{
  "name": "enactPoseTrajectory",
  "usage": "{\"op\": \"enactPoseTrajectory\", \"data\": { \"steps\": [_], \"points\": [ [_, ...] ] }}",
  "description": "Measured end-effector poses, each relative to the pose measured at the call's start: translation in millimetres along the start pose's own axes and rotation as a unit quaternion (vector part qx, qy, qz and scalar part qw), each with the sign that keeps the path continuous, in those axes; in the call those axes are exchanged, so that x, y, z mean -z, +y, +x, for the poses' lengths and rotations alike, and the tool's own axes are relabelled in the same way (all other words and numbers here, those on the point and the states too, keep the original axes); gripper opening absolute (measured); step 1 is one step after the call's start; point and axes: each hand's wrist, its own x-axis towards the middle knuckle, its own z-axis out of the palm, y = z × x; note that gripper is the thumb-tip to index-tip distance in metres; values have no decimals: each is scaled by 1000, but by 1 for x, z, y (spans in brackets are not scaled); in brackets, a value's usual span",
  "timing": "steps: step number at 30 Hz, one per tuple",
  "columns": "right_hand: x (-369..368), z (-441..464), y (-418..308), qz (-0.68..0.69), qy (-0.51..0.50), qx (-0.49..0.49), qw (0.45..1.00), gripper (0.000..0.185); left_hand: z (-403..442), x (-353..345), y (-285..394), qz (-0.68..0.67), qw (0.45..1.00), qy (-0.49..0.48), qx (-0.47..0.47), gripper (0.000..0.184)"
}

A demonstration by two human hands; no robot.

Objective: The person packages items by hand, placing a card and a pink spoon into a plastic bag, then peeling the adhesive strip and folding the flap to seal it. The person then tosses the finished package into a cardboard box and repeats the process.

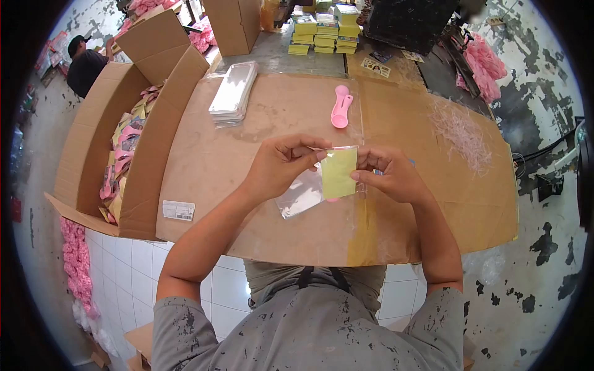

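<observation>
A pale yellow card (338, 174) stands upright between my hands over the cardboard-covered table. My left hand (286, 164) pinches its upper left corner, where a shiny clear film shows along the top edge. The thumb and fingers of my right hand (388, 173) close on its right edge. Whether the card is inside the film, I cannot tell. Just below lies a clear plastic bag (303, 196), and a bit of pink peeks out under the card. Farther up the table is a set of pink measuring spoons (340, 108). Something blue is mostly hidden behind my right hand.
A stack of clear bags (233, 93) lies at the back left. Beside it stands an open carton (151, 145) of packed pink items. Several yellow card stacks (325, 31) are at the back. Shredded plastic strands (461, 133) lie right. Another person (88, 67) is far left.
</observation>
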Motion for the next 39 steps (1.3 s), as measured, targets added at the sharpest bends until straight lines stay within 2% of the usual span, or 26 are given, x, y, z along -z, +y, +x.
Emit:
{"op": "enactPoseTrajectory", "data": {
  "steps": [3,6,9,10,12,14,16,18,21,22,23,24,25,27,30,33,36,37,39],
  "points": [
    [2,3,-5,-12,11,9,1000,32,3,-5,0,-63,997,41,-30,34],
    [-1,4,-17,0,26,26,999,33,0,-11,2,-11,999,8,-43,35],
    [-2,4,-21,47,38,48,997,30,-3,-5,5,-2,997,-62,40,30],
    [-1,3,-22,67,43,58,995,29,-2,-3,7,-17,997,-65,35,30],
    [8,4,-20,18,91,66,993,28,-1,5,10,-46,996,-70,26,29],
    [23,1,-22,-73,138,69,985,27,0,30,22,8,1000,25,6,27],
    [43,-9,-28,-206,185,62,959,28,4,53,32,-95,953,244,-155,29],
    [61,-22,-30,-335,182,14,924,30,10,80,51,-163,881,350,-273,54],
    [90,-43,-5,-466,139,-7,874,31,15,86,33,-210,895,310,-243,49],
    [94,-47,3,-500,115,-5,858,32,16,86,7,-155,924,263,-232,42],
    [92,-48,2,-479,109,-32,871,30,16,69,5,-20,963,224,-148,40],
    [89,-48,0,-457,102,-58,882,28,15,47,1,116,975,179,-59,40],
    [87,-47,-1,-434,95,-85,892,27,15,26,-3,222,965,123,-69,36],
    [86,-45,3,-429,128,-67,892,25,12,4,-21,417,895,26,-155,33],
    [84,-45,1,-400,157,-72,900,22,18,2,-34,478,859,-12,-182,35],
    [88,-47,6,-295,182,-39,937,18,20,2,-31,352,936,-23,-21,32],
    [75,-43,5,-91,182,-14,979,17,17,-2,-26,242,970,19,28,22],
    [64,-40,4,-11,177,-12,984,17,17,-3,-24,253,967,17,35,21],
    [38,-29,10,-84,156,13,984,20,18,-3,-20,276,960,12,49,17]
  ]
}}
